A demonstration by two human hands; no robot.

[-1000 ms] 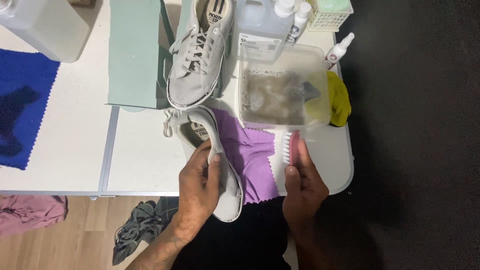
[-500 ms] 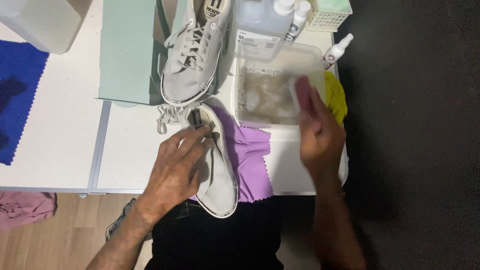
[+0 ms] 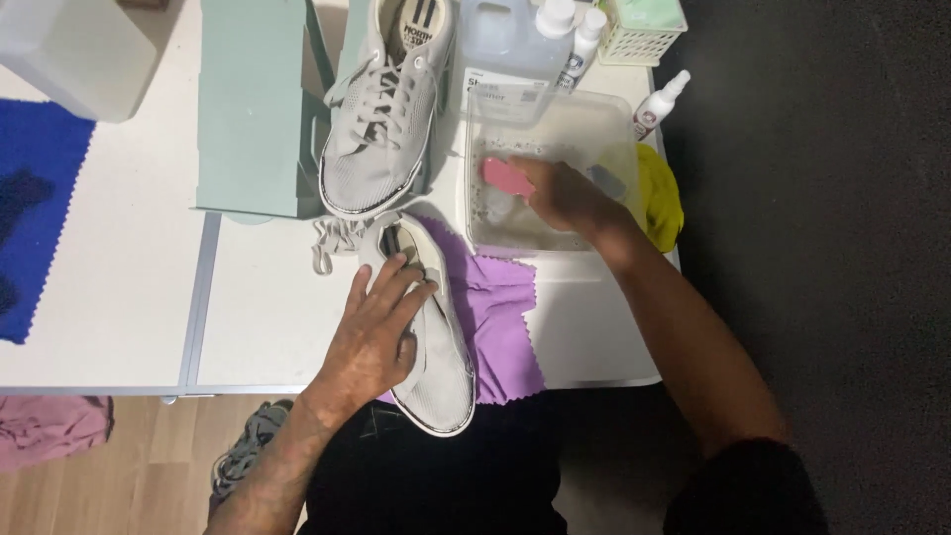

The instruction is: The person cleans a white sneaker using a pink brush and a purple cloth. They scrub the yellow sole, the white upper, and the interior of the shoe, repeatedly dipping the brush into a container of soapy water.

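Crowding the far edge of the white surface [image 3: 119, 297] are a pale green box [image 3: 253, 109], a second grey shoe [image 3: 381, 109] with its laces in, a large clear jug [image 3: 505, 50], two small white-capped bottles [image 3: 570, 30], a little mesh basket [image 3: 644, 30] and a small spray bottle [image 3: 659, 99]. A blue cloth [image 3: 35, 208] lies at the left edge, and a yellow cloth [image 3: 659, 193] sits against the right side of a clear plastic tub [image 3: 555, 114] of murky water. A loose lace [image 3: 327, 243] lies between the two shoes.

The near grey shoe [image 3: 441, 367] lies partly on a purple cloth [image 3: 500, 317], its toe reaching past the near edge. The left hand [image 3: 376, 332] rests flat on its side and opening, fingers spread and gripping nothing, pressing it down. The right hand [image 3: 565, 193] reaches across into the tub, well apart from that shoe, fingers closed around a pink brush [image 3: 505, 176] held at the water. The right forearm slants from the near right corner to the tub.
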